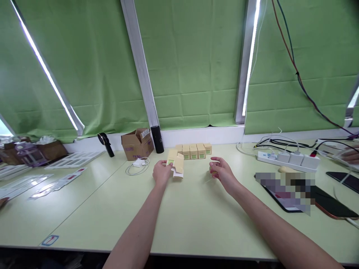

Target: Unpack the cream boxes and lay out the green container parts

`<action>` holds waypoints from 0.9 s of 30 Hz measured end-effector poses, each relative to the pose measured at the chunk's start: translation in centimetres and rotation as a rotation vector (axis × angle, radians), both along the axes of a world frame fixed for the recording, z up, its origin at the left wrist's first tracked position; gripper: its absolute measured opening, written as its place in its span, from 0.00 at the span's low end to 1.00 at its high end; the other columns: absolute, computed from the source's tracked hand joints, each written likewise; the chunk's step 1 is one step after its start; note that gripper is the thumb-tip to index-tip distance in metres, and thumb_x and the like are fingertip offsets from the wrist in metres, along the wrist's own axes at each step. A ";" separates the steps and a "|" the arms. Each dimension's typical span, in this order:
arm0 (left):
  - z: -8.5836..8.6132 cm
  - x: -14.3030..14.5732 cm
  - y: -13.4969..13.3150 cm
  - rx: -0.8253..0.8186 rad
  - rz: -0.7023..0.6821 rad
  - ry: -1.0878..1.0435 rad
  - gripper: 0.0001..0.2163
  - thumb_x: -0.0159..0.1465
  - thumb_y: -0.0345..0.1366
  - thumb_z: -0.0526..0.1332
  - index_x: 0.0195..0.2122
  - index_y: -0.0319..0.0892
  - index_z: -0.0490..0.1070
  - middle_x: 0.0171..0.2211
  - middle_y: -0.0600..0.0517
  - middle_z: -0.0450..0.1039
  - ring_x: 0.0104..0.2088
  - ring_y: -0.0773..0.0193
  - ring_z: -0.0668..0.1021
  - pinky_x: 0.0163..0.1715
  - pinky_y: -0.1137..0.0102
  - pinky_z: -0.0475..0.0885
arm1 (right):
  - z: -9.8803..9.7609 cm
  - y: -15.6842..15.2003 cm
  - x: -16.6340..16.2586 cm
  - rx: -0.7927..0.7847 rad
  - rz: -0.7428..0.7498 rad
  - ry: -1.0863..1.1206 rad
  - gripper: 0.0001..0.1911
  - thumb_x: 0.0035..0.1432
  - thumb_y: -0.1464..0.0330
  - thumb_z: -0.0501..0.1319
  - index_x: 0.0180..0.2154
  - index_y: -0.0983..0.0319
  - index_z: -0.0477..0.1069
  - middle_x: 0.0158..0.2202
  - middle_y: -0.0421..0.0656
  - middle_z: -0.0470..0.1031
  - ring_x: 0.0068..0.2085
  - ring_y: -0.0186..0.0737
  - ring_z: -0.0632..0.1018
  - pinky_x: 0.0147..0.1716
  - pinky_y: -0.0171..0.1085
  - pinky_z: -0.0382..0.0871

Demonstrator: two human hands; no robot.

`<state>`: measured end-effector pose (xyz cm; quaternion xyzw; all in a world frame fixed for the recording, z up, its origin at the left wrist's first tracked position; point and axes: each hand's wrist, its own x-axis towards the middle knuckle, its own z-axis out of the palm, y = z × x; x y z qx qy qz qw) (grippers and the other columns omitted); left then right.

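My left hand (162,172) is closed on a small tan cardboard box (180,163), thumb on its front beside a green label. The box is tilted, and a white flap sticks out at its lower end. To the right, apart from the box, my right hand (223,173) hovers over the table with its fingers loosely curled and slightly apart. I see nothing held in it. Just behind the held box, several similar small tan boxes (193,151) with green labels stand in a row.
An open brown carton (137,145), a black cylinder (157,139) and a white charger with cable (138,162) are at the back left. A handheld fan (106,144) stands farther left. On the right lie a power strip (287,161) and phones (333,201). Another person's hand (350,154) shows far right.
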<state>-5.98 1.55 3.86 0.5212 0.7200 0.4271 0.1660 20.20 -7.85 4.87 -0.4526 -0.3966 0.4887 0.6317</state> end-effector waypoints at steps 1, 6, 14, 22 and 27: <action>-0.1 -0.1 0.0 -0.019 0.012 0.018 0.13 0.57 0.44 0.67 0.41 0.45 0.76 0.41 0.46 0.83 0.42 0.49 0.82 0.43 0.60 0.71 | 0.0 0.0 0.0 -0.003 0.001 0.004 0.27 0.43 0.60 0.72 0.44 0.57 0.67 0.30 0.36 0.69 0.29 0.36 0.71 0.25 0.36 0.59; -0.5 -0.9 0.1 -0.091 0.064 0.093 0.12 0.57 0.44 0.67 0.40 0.47 0.74 0.46 0.42 0.83 0.52 0.42 0.80 0.55 0.51 0.65 | -0.2 0.3 0.2 -0.008 -0.004 0.021 0.27 0.43 0.60 0.73 0.44 0.57 0.67 0.29 0.35 0.69 0.28 0.35 0.70 0.24 0.36 0.58; -1.5 -1.8 1.1 -0.169 0.082 0.115 0.13 0.55 0.45 0.66 0.38 0.47 0.74 0.46 0.40 0.83 0.52 0.39 0.80 0.55 0.49 0.65 | -0.2 0.4 0.5 -0.010 -0.019 0.041 0.28 0.41 0.59 0.73 0.44 0.56 0.67 0.28 0.34 0.68 0.28 0.36 0.70 0.23 0.35 0.56; -1.9 -1.7 1.3 -0.170 0.048 0.120 0.15 0.55 0.47 0.65 0.41 0.47 0.76 0.46 0.41 0.83 0.54 0.37 0.79 0.57 0.47 0.62 | 0.1 0.4 0.7 -0.008 -0.034 0.049 0.26 0.42 0.60 0.73 0.44 0.57 0.68 0.30 0.36 0.69 0.28 0.35 0.70 0.22 0.35 0.56; -1.8 -1.6 1.3 -0.164 0.040 0.120 0.15 0.56 0.47 0.64 0.42 0.47 0.77 0.46 0.41 0.83 0.54 0.37 0.79 0.57 0.47 0.61 | 0.0 0.6 1.0 -0.021 -0.052 0.064 0.24 0.44 0.61 0.72 0.43 0.56 0.69 0.32 0.38 0.70 0.28 0.35 0.71 0.21 0.35 0.57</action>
